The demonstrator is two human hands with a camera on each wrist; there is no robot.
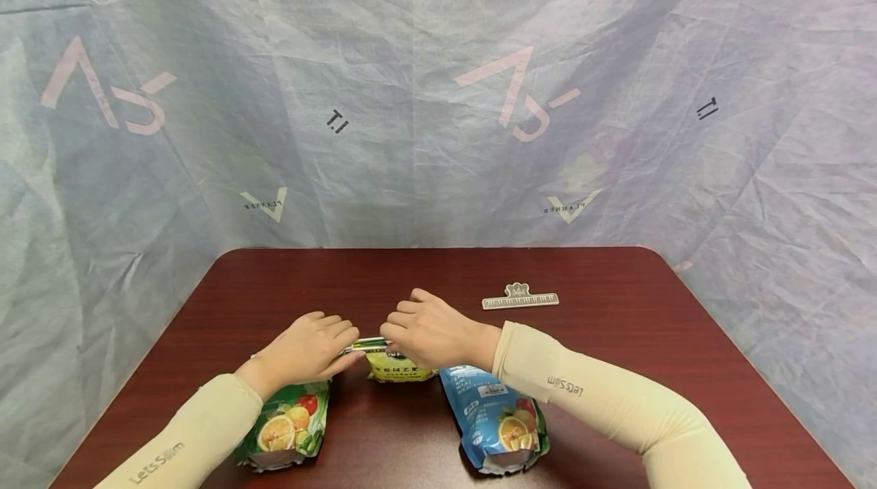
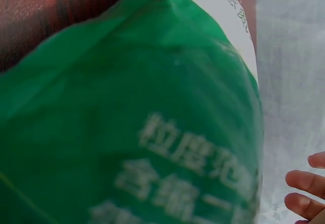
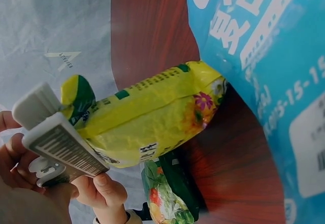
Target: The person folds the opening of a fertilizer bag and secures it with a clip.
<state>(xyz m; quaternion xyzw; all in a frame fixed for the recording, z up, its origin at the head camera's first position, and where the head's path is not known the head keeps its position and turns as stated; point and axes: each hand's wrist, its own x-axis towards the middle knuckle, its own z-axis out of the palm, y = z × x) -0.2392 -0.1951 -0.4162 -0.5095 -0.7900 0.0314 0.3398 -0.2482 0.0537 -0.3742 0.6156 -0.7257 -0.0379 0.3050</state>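
A yellow bag (image 1: 404, 371) with flowers printed on it stands at the table's middle between the hands. My right hand (image 1: 430, 330) grips a white sealing clip (image 3: 66, 145) with a keyboard-like pattern, at the bag's top edge. In the right wrist view, the clip's two bars stand apart at the bag's folded top, and a green corner (image 3: 77, 96) sticks up beside them. My left hand (image 1: 311, 344) pinches the left end of the bag's top with thumb and fingers. A green bag (image 1: 291, 424) lies below the left wrist and fills much of the left wrist view.
A blue bag (image 1: 489, 420) with fruit printed on it lies under the right forearm. Another white clip (image 1: 521, 297) rests on the dark red table (image 1: 603, 306), farther back and to the right. Grey cloth (image 1: 411, 93) hangs behind the table and at its sides.
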